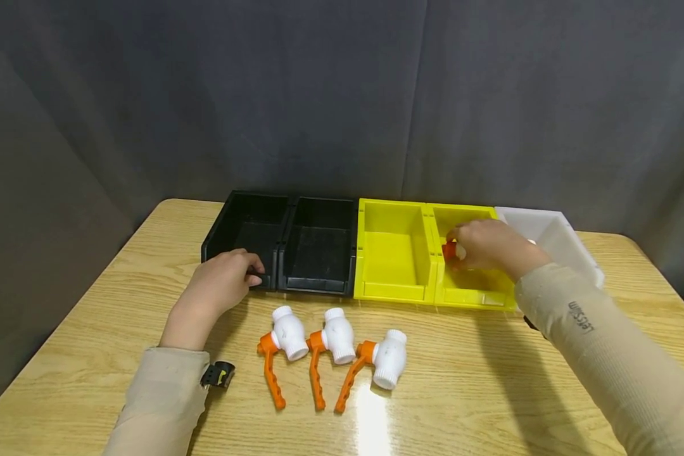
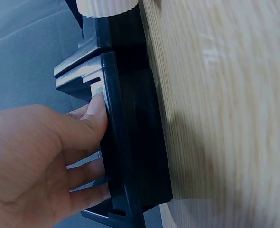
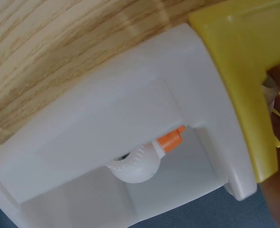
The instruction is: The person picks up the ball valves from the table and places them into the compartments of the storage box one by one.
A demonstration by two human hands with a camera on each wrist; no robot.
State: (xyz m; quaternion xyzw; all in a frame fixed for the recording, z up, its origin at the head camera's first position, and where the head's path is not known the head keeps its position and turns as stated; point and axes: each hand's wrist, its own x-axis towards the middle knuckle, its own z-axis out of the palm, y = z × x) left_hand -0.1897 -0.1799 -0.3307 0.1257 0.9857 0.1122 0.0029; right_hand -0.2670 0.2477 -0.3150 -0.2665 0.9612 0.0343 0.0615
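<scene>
On the wooden table (image 1: 450, 405), nearest the person, three white valves lie in a row with their orange handles pointing back toward the body: a left valve (image 1: 289, 334), a middle valve (image 1: 339, 337) and a right valve (image 1: 390, 361). Past them, the left hand (image 1: 222, 278) grips the front lip of the outer black bin (image 1: 259, 235), thumb outside and fingers inside. Just beside it stands the inner black bin (image 1: 319, 285), then the inner yellow bin (image 1: 393, 292). The right hand (image 1: 484, 244) reaches into the outer yellow bin (image 1: 473, 297), fingers curled round another valve (image 1: 449, 249), of which a bit of orange and white shows. At the right end, the white bin (image 1: 572, 244) holds one more valve (image 3: 137, 166), its orange part toward the yellow side. A dark grey curtain (image 1: 296, 95) hangs behind the bins.
</scene>
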